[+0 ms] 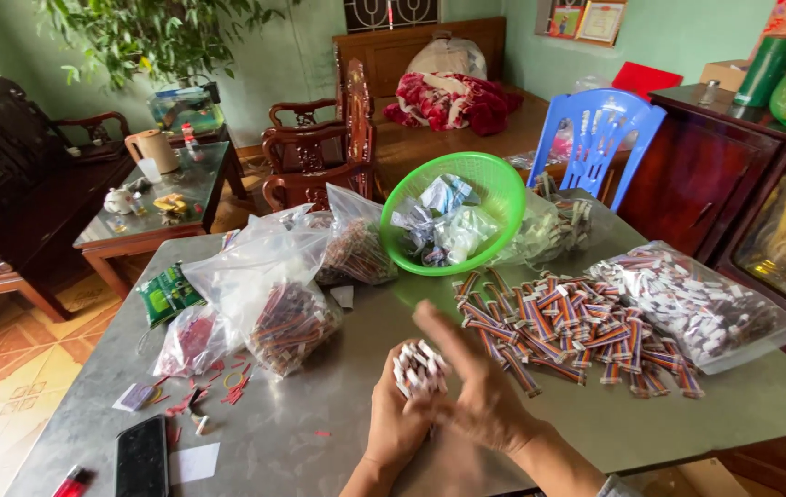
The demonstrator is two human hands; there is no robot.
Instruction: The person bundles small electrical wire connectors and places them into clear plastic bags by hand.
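Observation:
My left hand [393, 419] grips a bundle of small striped cable pieces with white connector ends [419, 367], held upright over the grey metal table [319, 442]. My right hand [471, 387] is beside it, blurred, fingers spread and touching the bundle's side. A loose pile of the same rainbow-striped cable pieces [568, 331] lies just right of my hands. A clear bag of such pieces [697, 308] sits further right.
A green plastic basket [494, 189] with crumpled empty bags leans at the table's far side. Several clear bags of parts [268, 294] lie at the left. A black phone [142, 456], paper scraps and a red lighter [70, 481] lie near the front left edge. A blue plastic chair [595, 138] stands behind.

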